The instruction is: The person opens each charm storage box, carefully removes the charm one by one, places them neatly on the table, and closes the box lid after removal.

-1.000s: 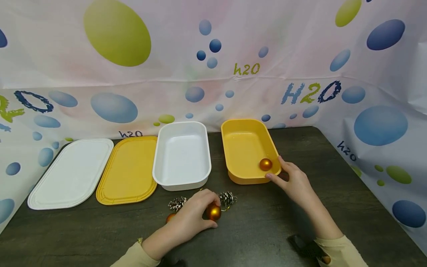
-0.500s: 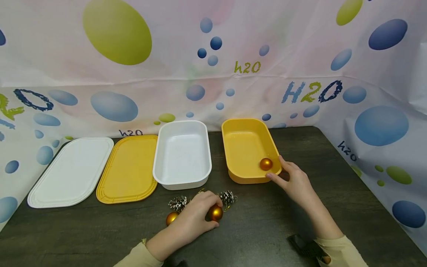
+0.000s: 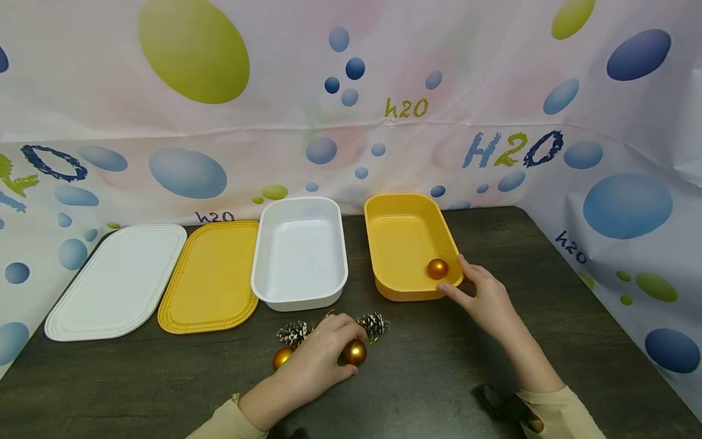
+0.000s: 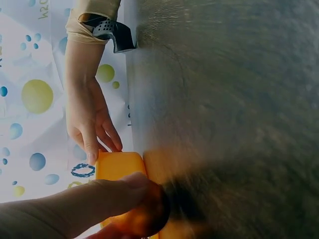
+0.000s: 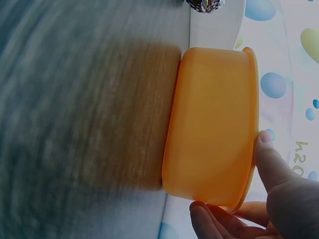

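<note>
My left hand (image 3: 320, 353) holds a golden Christmas bauble (image 3: 354, 352) between thumb and fingers, low over the dark table. The left wrist view shows its thumb (image 4: 114, 191) on the bauble (image 4: 154, 211). Beside this hand lie a second golden bauble (image 3: 282, 357), partly hidden, and two frosted pine cones, one to the left (image 3: 293, 333) and one to the right (image 3: 374, 325). My right hand (image 3: 485, 299) grips the near right corner of the yellow container (image 3: 403, 294), thumb (image 5: 269, 154) at its rim, fingers round the side. One golden bauble (image 3: 437, 269) sits inside that container.
Left of the yellow container stands a white container (image 3: 298, 302). Further left, a yellow lid (image 3: 211, 277) and a white lid (image 3: 115, 283) lie flat on the table (image 3: 417, 378). A printed curtain (image 3: 274, 73) hangs behind the table.
My left hand has shifted slightly to the right with the bauble, uncovering more of the bauble on its left. The right hand stays at the yellow container's corner.
</note>
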